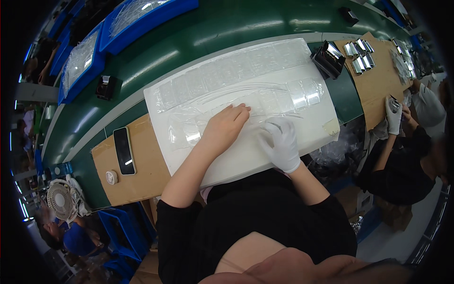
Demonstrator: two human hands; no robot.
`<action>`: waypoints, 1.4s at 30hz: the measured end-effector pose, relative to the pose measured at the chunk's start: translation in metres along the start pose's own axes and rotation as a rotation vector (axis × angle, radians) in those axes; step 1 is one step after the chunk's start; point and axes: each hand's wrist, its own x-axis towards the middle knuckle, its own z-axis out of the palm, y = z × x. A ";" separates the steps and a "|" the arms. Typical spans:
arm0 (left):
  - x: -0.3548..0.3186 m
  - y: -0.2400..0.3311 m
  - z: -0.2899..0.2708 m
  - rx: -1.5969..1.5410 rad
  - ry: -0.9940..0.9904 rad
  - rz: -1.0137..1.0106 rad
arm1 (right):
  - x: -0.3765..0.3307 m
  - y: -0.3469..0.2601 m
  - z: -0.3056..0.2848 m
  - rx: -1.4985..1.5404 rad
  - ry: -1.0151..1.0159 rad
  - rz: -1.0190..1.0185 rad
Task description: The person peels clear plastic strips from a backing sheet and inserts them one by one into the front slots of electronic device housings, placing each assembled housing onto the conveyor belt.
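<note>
A white foam-like board (231, 168) lies in front of me, bearing rows of clear plastic pieces (213, 75) and several thin clear strips (246, 87). My bare left hand (224, 128) rests on the nearer row of clear film, its fingers stretched out side by side. To the right of it, over the board, is my right hand (282, 144) in a white glove. Its fingers curl in toward the thumb at the near edge of that row. Whatever lies between those fingertips is see-through and too faint to name.
A phone (124, 150) and a small white roll (111, 177) lie on cardboard at the left. Blue bins (78, 61) stand at the far left. Black boxes (328, 59) and shiny metal parts (360, 56) sit at the right, near a co-worker's gloved hand (393, 115).
</note>
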 end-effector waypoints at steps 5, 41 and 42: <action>0.012 0.005 -0.029 -0.165 -0.175 -0.167 | 0.008 0.018 -0.003 -0.146 0.067 -0.136; 0.023 0.005 0.005 -0.020 -0.172 0.106 | 0.010 0.089 -0.023 0.014 -0.160 -0.191; 0.023 0.004 0.005 -0.038 -0.175 0.111 | 0.007 0.095 -0.022 0.000 -0.150 -0.208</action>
